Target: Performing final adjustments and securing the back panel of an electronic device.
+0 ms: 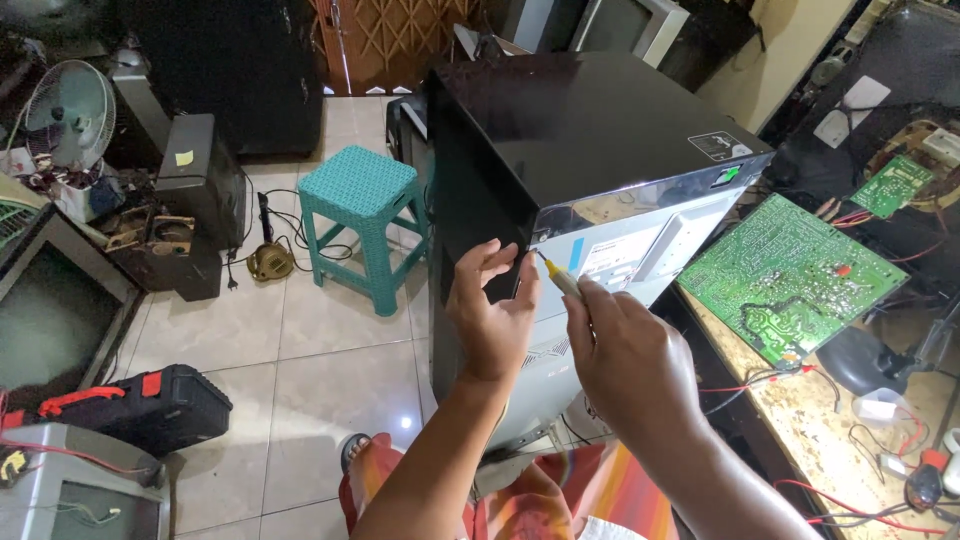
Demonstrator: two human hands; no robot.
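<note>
Gripping a screwdriver (562,279), the right hand (630,350) points its tip at the glossy black cabinet (590,130). The left hand (492,310), fingers spread and holding nothing, steadies the cabinet's edge.

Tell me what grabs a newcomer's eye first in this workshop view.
A big glossy black cabinet fills the centre, tilted toward the person. Both hands meet at its near corner: the left hand braces the edge, the right hand points a screwdriver there. A green circuit board lies on the bench at right; a teal stool stands behind.
</note>
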